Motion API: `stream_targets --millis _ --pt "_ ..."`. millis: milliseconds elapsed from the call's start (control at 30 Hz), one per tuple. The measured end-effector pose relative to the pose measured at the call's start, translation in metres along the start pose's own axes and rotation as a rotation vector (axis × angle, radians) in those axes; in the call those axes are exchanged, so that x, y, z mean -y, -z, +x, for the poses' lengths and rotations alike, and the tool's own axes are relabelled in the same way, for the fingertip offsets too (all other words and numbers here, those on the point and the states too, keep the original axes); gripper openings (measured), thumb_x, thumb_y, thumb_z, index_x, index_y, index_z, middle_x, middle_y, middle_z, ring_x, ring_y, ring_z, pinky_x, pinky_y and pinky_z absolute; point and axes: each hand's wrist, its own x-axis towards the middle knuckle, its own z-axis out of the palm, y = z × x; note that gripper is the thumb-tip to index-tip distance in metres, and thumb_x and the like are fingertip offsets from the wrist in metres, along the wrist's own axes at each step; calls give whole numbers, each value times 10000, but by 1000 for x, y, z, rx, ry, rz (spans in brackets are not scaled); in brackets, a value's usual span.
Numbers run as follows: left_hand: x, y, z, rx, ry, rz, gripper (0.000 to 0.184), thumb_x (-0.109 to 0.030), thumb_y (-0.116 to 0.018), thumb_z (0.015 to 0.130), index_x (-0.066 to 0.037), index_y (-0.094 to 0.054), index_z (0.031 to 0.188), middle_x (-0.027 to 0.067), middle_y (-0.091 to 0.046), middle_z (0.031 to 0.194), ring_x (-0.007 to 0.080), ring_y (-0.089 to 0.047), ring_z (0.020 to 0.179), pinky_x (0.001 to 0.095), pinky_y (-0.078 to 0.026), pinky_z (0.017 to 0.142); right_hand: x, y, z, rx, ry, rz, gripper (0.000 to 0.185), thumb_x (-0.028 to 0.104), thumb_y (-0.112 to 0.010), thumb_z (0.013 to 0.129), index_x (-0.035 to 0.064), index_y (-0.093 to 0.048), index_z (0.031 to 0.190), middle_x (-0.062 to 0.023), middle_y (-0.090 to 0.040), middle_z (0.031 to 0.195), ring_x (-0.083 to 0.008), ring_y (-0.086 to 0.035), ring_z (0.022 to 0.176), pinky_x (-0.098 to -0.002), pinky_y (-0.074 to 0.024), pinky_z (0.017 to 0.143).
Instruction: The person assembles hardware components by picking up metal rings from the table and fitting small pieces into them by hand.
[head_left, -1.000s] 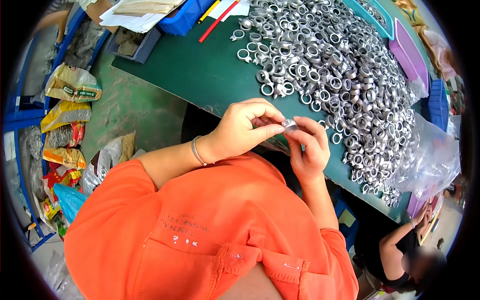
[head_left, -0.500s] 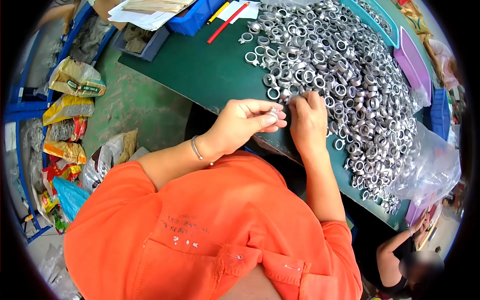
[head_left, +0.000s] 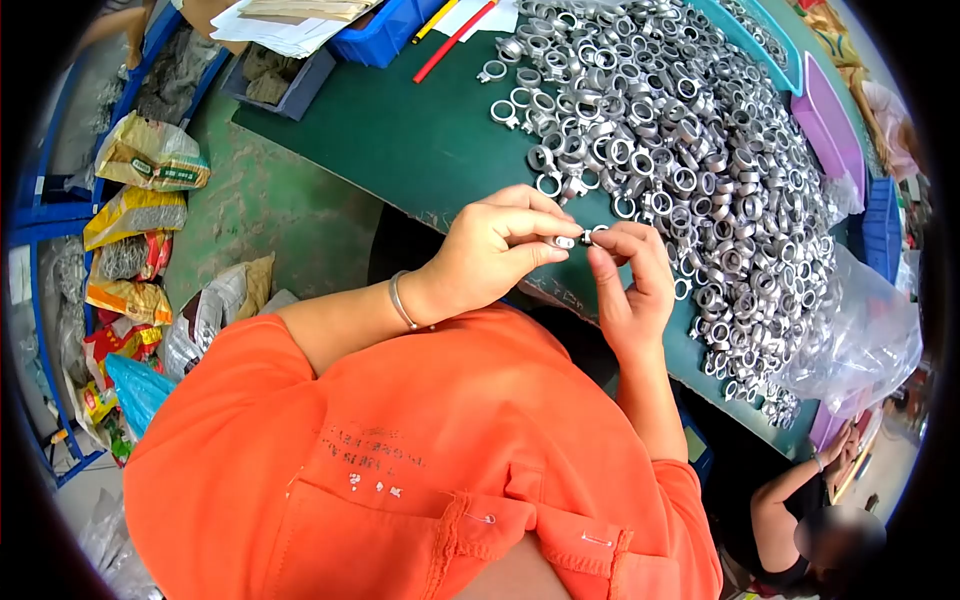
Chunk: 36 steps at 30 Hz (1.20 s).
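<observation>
Pinching a small piece (head_left: 564, 242) between thumb and fingers, the left hand (head_left: 478, 248) nearly meets the right hand (head_left: 640, 285), whose fingertips grasp a ring (head_left: 600, 229). From where I stand, neither of the hands is free, and I can't tell whether the two bits of metal touch. It looks like a close bit of handling or fitting, held over the near edge of the counter (head_left: 400, 135); anything that fine calls for steady fingertips and the two parts kept in line.

Just ahead of the hands and off to their right spreads a great heap of rings (head_left: 690, 180), loose on the counter. Beyond it, far ahead to the right, a teal basket (head_left: 797, 78) has more metal parts in it. Beside that leans a purple bin (head_left: 830, 120), with a blue tub (head_left: 880, 235) further right; I can't make out what either one holds. A clear bag (head_left: 865, 325) slumps by the heap's right side.

Ahead and left of the hands, a grey bin (head_left: 300, 97) holds something crumpled and drab, next to a blue bin (head_left: 372, 45) with papers (head_left: 285, 30) by it. Well off to the left, an open yellow sack (head_left: 125, 212) shows greyish stuff inside.
</observation>
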Motion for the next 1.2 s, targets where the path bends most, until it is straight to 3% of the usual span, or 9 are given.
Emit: stream_targets --millis 133,233,300,433,867,967,1033,1067,1200 --pt "7 -1 -2 -37 -151 141 279 45 -683 723 -2 -653 997 87 -619 947 143 -574 830 249 -482 666 8 -5 1 -31 65 132 218 23 -734 701 18 -641 898 -89 -588 822 -180 -558 695 -255 -443 572" --pt "1 -1 1 -107 -193 160 352 38 -713 685 -10 -633 1024 72 -642 876 169 -578 812 271 -469 677 8 -8 -1 -57 83 143 194 -4 -733 690 19 -651 864 -81 -587 794 -178 -560 678 -255 -443 560" --pt "0 -1 2 -192 -421 349 449 37 -734 650 -22 -599 1074 47 -658 798 200 -584 783 296 -458 706 10 -10 -3 -74 91 145 187 -21 -732 682 21 -655 848 -77 -586 781 -176 -561 669 -255 -443 554" --pt "0 -3 4 -222 -562 404 530 64 -692 636 -49 -581 1142 -6 -640 751 175 -586 723 307 -445 741 10 -8 -7 -81 65 181 193 -47 -731 668 22 -658 833 -73 -583 770 -171 -559 652 -256 -443 546" --pt "2 2 2 -164 -504 394 618 30 -744 630 38 -495 1196 28 -680 774 182 -573 693 288 -443 685 10 -7 -9 -76 81 187 161 -45 -715 683 9 -644 817 -85 -592 759 -183 -567 655 -259 -447 554" --pt "1 0 -1 -121 -405 317 542 24 -720 693 38 -497 1188 56 -681 803 166 -595 691 273 -471 654 7 1 -4 -30 111 118 138 -39 -689 708 12 -645 829 -96 -601 767 -208 -578 655 -274 -465 582" --pt "2 -4 -5 -40 162 -378 418 14 -653 790 35 -501 1178 91 -674 851 147 -620 712 240 -500 631 -7 9 0 -14 20 -51 139 -54 -658 724 18 -646 842 -98 -613 801 -231 -589 675 -290 -475 606" --pt "4 2 -5 28 264 -353 311 -7 -571 865 25 -507 1167 115 -654 905 137 -633 740 220 -520 625 -15 13 1 -27 22 -107 154 -66 -635 730 22 -645 855 -94 -622 847 -250 -589 720 -306 -474 633" --pt "1 3 3 -9 546 -560 207 -25 -550 869 4 -533 1074 84 -611 889 123 -608 705 218 -507 583 -19 18 10 240 142 -357 345 -57 -632 666 24 -598 1000 -88 -605 1013 -295 -551 885 -370 -446 761"
